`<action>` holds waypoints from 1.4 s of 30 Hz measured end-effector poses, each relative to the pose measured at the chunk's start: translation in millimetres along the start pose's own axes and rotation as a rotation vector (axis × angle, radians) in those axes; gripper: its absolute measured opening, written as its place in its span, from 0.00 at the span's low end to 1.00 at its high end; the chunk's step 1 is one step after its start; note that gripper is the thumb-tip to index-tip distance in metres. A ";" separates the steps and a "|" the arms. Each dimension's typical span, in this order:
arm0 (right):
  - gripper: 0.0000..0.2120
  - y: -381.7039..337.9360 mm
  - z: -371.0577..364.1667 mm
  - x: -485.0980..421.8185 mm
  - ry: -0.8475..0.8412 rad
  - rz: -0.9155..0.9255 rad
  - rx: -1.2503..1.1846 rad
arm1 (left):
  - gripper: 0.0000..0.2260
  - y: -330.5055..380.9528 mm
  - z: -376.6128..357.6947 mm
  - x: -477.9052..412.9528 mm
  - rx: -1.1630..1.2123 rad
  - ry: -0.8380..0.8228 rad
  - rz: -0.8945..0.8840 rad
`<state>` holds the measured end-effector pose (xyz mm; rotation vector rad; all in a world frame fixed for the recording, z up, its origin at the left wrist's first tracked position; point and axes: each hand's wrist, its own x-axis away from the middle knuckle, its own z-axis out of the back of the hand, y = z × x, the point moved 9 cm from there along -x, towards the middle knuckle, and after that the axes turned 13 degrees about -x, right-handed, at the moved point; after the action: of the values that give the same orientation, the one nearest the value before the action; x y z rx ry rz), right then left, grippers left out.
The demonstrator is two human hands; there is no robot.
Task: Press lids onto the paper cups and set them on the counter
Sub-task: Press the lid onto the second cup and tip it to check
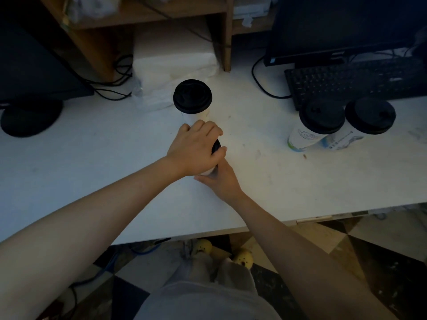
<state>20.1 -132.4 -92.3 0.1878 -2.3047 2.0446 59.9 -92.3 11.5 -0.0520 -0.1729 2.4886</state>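
A white paper cup [207, 172] stands on the white counter [92, 162] near its front middle. My left hand [196, 147] lies flat over the cup's black lid [216, 146], of which only an edge shows. My right hand [221, 179] wraps around the cup's side from below right. Just behind stands another lidded cup [193, 99]. Two more cups with black lids [321, 116] [370, 115] stand side by side at the right, in front of the keyboard.
A black keyboard [355, 79] and monitor [346, 28] fill the back right. A dark monitor base [30, 118] and cables sit at the left. A white plastic-wrapped stack [171, 65] lies under the wooden shelf [143, 17] behind the cups.
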 end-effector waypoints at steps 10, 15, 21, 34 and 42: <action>0.20 -96.9 33.8 18.7 0.143 0.208 0.139 | 0.35 -13.8 52.1 -19.8 0.089 -0.306 0.082; 0.25 -156.5 41.1 14.5 0.206 0.330 0.287 | 0.26 -25.7 127.3 -29.8 0.251 -0.147 0.102; 0.08 -184.5 59.2 9.9 0.041 0.121 -0.040 | 0.22 -39.2 190.2 -21.1 0.506 0.082 0.025; 0.14 -220.8 74.4 6.7 0.185 0.143 -0.367 | 0.25 -62.5 188.2 -2.2 0.959 0.423 0.093; 0.12 -250.9 84.7 9.8 0.184 0.290 0.129 | 0.32 -69.3 128.9 -3.1 1.458 -0.001 0.040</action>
<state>45.6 -245.9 145.7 -0.3357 -2.1970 2.2310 93.6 -53.8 148.6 0.5390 1.5961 2.0736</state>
